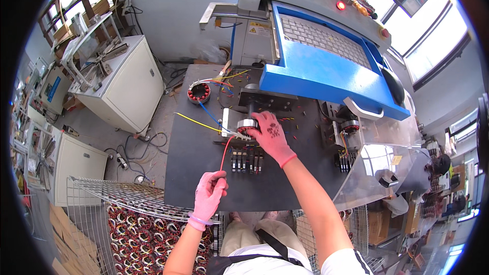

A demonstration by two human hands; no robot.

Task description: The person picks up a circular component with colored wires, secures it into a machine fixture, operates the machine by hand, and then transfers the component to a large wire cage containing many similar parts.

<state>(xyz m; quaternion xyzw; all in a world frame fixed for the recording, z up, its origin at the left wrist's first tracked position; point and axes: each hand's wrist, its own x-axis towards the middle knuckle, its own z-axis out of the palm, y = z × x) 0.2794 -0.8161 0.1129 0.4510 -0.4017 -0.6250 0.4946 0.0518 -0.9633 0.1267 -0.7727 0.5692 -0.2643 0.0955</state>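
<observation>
My left hand (210, 193), in a pink glove, is closed in a pinch on the end of a red wire (225, 154). The wire runs up to a motor stator (243, 129) with red windings, seated on a fixture over the dark work table (196, 165). My pink-gloved right hand (272, 135) is closed on the stator's right side; its grip is partly hidden. A yellow wire (199, 124) and a blue wire (210, 114) stretch left from the same stator. Below it sits a row of small black terminal clips (246, 162).
A second wound stator (198, 92) lies at the table's far left. Ahead stands a machine with a blue keyboard drawer (326, 79). Another fixture holds a stator (350, 126) on the right, near a clear plastic cover (379, 170). A wire basket (91, 181) of stators stands lower left.
</observation>
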